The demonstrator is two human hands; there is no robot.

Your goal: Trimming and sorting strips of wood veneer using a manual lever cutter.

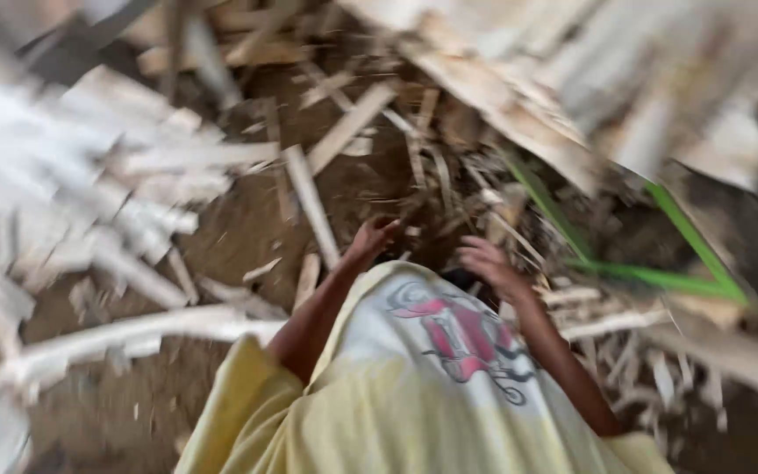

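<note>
The view is blurred by motion. Both my arms reach out from my yellow printed shirt (414,386) towards a heap of thin wood strips and shavings (449,184) on the dirt floor. My left hand (370,239) hovers with its fingers spread just right of a pale flat slat (311,204) and holds nothing. Over the tangled scraps to the right, my right hand (487,263) has loosely curled, separated fingers with nothing visibly in them.
Long pale sticks (133,333) lie across the brown dirt ground (247,233) on the left. A bright green angled frame (660,279) lies among scraps at the right. Broad pale boards (572,79) are piled at the top right.
</note>
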